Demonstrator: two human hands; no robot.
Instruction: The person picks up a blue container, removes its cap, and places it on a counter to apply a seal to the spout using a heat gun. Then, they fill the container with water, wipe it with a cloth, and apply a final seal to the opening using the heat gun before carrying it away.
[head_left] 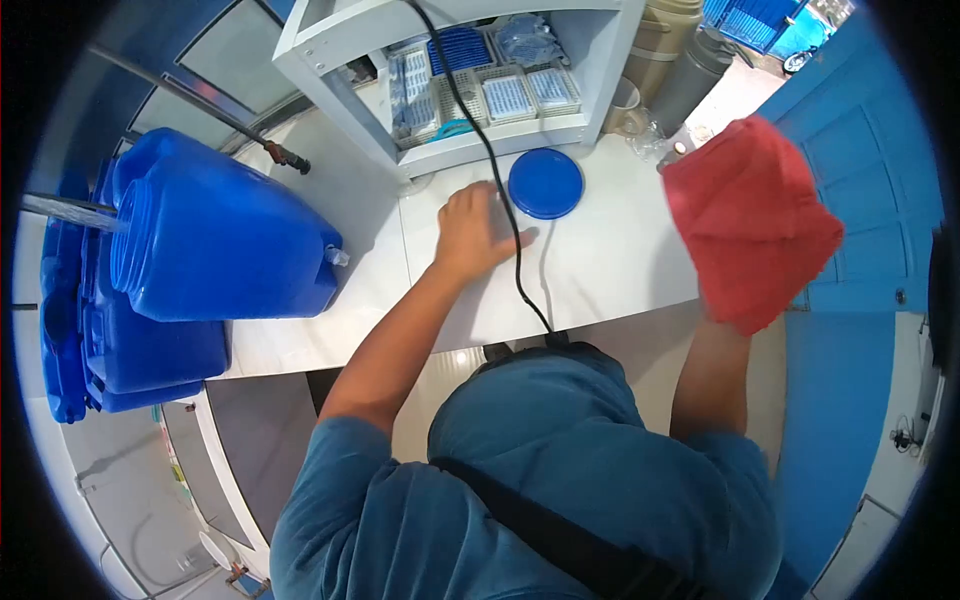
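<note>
One left hand (468, 235) palm-down at white counter (610, 255), arm stretched forward, thumb splayed from fingers, grip wide, nothing held | blue lid (545, 184) flat on counter, just right of left hand | right forearm (712, 385) reaching forward, right hand hidden behind red cloth (748, 222), grip: can't tell | cloth bunched, near counter's right end

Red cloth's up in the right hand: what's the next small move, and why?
Perhaps lower the red cloth onto the white counter right of the blue lid: the right hand, hidden by the cloth, holds it raised, while the open left hand is left of the lid, leaving that stretch free.
</note>
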